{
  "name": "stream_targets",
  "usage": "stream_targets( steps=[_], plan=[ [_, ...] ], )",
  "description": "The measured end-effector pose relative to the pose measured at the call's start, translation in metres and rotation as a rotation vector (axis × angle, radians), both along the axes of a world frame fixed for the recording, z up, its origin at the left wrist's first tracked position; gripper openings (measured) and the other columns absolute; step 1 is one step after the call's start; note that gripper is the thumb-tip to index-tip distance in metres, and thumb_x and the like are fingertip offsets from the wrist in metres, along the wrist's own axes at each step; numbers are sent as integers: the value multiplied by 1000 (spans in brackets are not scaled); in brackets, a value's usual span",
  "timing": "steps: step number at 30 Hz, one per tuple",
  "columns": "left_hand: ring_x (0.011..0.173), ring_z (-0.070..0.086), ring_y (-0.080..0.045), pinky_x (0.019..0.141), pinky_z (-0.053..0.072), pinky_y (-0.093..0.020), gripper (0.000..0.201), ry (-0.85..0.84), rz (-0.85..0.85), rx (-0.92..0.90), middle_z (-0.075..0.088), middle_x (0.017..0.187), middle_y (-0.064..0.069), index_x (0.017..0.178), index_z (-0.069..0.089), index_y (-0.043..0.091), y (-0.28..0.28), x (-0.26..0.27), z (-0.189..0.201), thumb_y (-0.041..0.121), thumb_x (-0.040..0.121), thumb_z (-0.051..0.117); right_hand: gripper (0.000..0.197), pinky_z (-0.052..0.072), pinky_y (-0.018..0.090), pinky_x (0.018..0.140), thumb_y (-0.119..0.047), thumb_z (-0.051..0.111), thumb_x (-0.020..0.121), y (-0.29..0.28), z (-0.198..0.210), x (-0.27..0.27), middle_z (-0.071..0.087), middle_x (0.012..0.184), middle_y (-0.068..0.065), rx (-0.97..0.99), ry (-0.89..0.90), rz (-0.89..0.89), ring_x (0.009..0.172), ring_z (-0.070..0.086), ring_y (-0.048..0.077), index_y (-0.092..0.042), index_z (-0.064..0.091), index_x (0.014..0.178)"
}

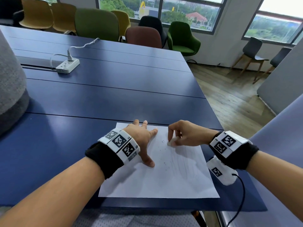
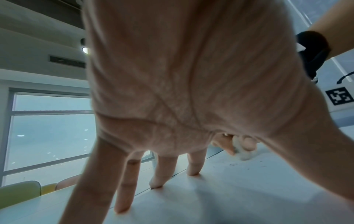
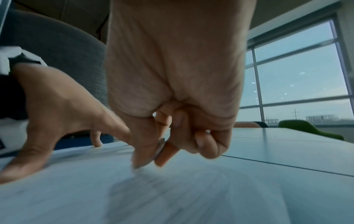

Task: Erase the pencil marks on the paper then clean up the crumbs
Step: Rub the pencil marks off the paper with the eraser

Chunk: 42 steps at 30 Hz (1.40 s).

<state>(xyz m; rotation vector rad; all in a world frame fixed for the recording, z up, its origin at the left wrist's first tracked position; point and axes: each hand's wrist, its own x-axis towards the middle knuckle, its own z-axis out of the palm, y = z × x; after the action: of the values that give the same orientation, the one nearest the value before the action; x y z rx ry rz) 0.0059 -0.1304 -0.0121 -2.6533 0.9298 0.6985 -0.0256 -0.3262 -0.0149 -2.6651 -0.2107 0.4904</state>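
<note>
Two hands shared the work: your left hand [image 1: 142, 136] pressed spread, straight fingers on the paper [image 1: 157, 182] at the table's [image 1: 114, 89] near edge, while your right hand [image 1: 183, 133] pinched the eraser [image 1: 170, 143] onto it. Short, light strokes suited the remaining pencil marks [image 1: 183, 159], probably avoiding creases.

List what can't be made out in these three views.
- Eraser: shape mostly hidden by the pinching right hand; smeared in right wrist view.
- Pencil marks: faint in head view, blurred in right wrist view.
- Crumbs: too small to count.
- Paper: left hand covers its top-left corner.
</note>
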Motion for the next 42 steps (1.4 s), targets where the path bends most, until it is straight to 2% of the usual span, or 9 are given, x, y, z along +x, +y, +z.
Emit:
stream_targets(
  steps=[7, 11, 15, 20, 24, 29, 33, 37, 42],
  plan=[
    [146, 5, -38, 110, 30, -49, 129, 4, 4, -1, -4, 163, -10, 155, -3, 34, 1, -1, 1, 75, 60, 74, 9, 41, 22, 57, -31, 73, 82, 3, 1, -13, 54, 65, -7, -37, 29, 54, 53, 46, 5, -25, 67, 79],
    [146, 5, -38, 110, 29, -50, 129, -4, -3, -2, -3, 163, -10, 156, -2, 33, 0, -1, 1, 74, 60, 74, 10, 39, 22, 56, -27, 74, 81, 0, -1, -11, 54, 59, -7, 1, -70, -29, 50, 47, 4, -23, 66, 76],
    [146, 5, -38, 110, 30, -50, 129, -7, 0, -4, -3, 163, -10, 156, -1, 32, 1, -2, 2, 73, 61, 75, 9, 43, 27, 60, -30, 74, 79, 5, 5, -25, 59, 68, 1, -14, 98, 102, 57, 48, 5, -23, 70, 79],
    [146, 5, -39, 111, 28, -50, 129, 0, -3, -14, -3, 163, -11, 156, 0, 32, 0, -1, 0, 73, 60, 75, 10, 40, 23, 58, -25, 72, 81, 3, -2, -22, 56, 58, -8, 0, -93, -31, 50, 49, 3, -24, 65, 75],
    [146, 3, -39, 112, 27, -52, 129, 9, 8, -17, -4, 163, -12, 156, 0, 31, 0, 0, 1, 72, 59, 76, 5, 40, 19, 54, -25, 72, 80, 9, 4, -36, 56, 64, -4, -16, 85, 126, 54, 47, 5, -21, 69, 80],
    [147, 1, -39, 113, 24, -52, 129, 13, 7, -21, -5, 163, -11, 156, -1, 32, 1, -1, 0, 72, 60, 76, 6, 41, 19, 55, -21, 72, 81, 8, -2, -34, 56, 59, -7, 3, -87, 25, 54, 49, 4, -20, 67, 78],
    [147, -1, -40, 113, 24, -53, 129, 21, 16, -19, -5, 163, -11, 156, -1, 32, 1, 0, 2, 72, 60, 76, 3, 42, 21, 56, -23, 73, 80, 14, 4, -44, 57, 64, 0, -8, 111, 171, 55, 46, 6, -22, 70, 80],
    [147, -1, -39, 113, 24, -53, 129, 19, 15, -23, -4, 163, -10, 156, -1, 32, 1, 0, 1, 73, 59, 76, 6, 42, 22, 56, -22, 74, 80, 10, -3, -39, 59, 62, -3, 19, -71, 54, 54, 48, 7, -22, 68, 79],
    [147, -1, -40, 113, 24, -52, 129, 17, 16, -25, -5, 163, -11, 156, -1, 31, 1, -1, 2, 72, 61, 76, 12, 49, 29, 59, -11, 70, 77, 11, 2, -53, 68, 74, 5, 26, 186, 205, 58, 50, 9, -23, 71, 78]
  ],
)
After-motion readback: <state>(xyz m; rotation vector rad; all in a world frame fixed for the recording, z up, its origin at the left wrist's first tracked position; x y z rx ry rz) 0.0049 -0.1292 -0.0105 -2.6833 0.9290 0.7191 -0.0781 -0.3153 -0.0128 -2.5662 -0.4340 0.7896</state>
